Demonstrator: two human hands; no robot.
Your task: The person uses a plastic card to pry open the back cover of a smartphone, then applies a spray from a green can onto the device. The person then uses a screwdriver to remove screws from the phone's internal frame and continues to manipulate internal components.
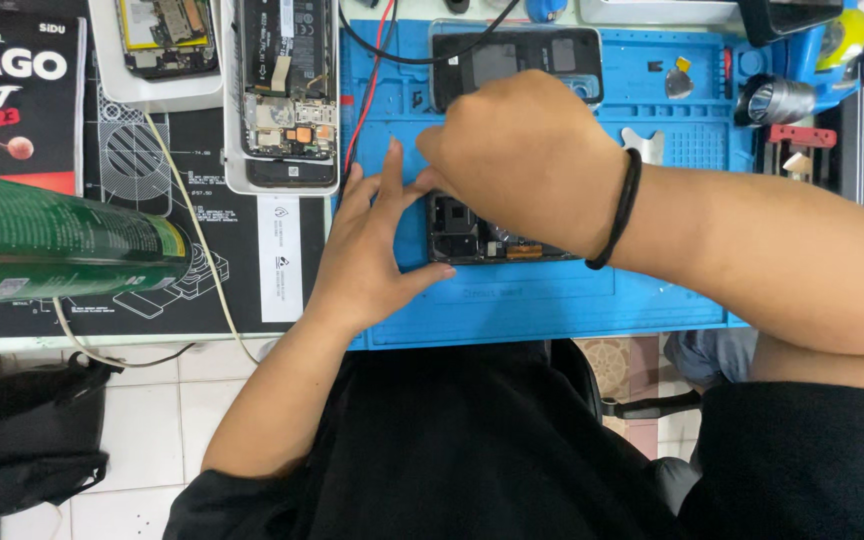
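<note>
Opened phone (482, 240) lies flat on blue mat (552, 300), mostly under right hand (527, 160). Looks light, stiff, fragile with exposed boards; best gripped by frame edges. Left hand (372, 255) spread, fingertips bracing its left edge. Right hand curled over it; grip unclear. Green can (62, 240) well left.

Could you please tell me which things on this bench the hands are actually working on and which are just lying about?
In use:
- opened phone, under both hands
- left hand steadying its edge
- right hand over its top
- blue work mat beneath

Lying about:
- second opened phone
- green can
- black back cover
- metal torch
</note>
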